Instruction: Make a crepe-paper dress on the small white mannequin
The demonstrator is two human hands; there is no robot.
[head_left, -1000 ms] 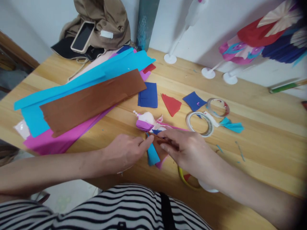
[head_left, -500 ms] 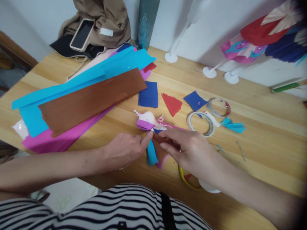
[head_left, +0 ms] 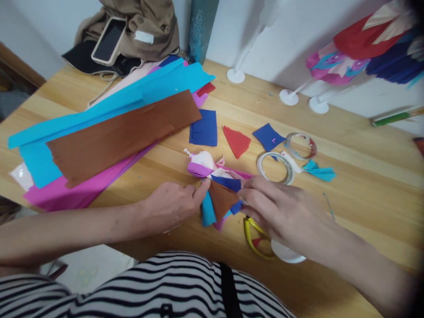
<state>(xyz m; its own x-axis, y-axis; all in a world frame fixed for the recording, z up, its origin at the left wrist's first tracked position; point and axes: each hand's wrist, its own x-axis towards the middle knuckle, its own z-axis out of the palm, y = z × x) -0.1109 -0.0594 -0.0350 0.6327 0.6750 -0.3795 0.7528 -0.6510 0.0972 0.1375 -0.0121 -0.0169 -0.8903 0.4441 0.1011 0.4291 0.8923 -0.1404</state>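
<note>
A small crepe-paper figure [head_left: 202, 164], white and purple at its top, lies in front of me with coloured paper flaring from its gathered middle. The index fingertip of my left hand [head_left: 177, 203] presses on that gather; its other fingers are curled and the thumb is hidden. A brown crepe-paper piece [head_left: 221, 201] fans out between my hands, over a light blue strip [head_left: 208, 211] and beside a dark blue piece [head_left: 228, 183]. My right hand [head_left: 276, 203] is closed at the outer edge of the brown and dark blue paper, its fingertips partly hidden.
Yellow-handled scissors [head_left: 247, 238] and a white disc [head_left: 287, 251] lie below my right hand. Tape rolls [head_left: 292, 173], a blue square [head_left: 203, 128] and a red scrap [head_left: 236, 141] are behind. Long paper sheets [head_left: 126, 141] cover the left; white stands [head_left: 236, 76] line the wall.
My right hand has shifted right and now sits at the paper's outer edge. More of the brown and dark blue paper shows, spread out. My left fingertip stays on the gather.
</note>
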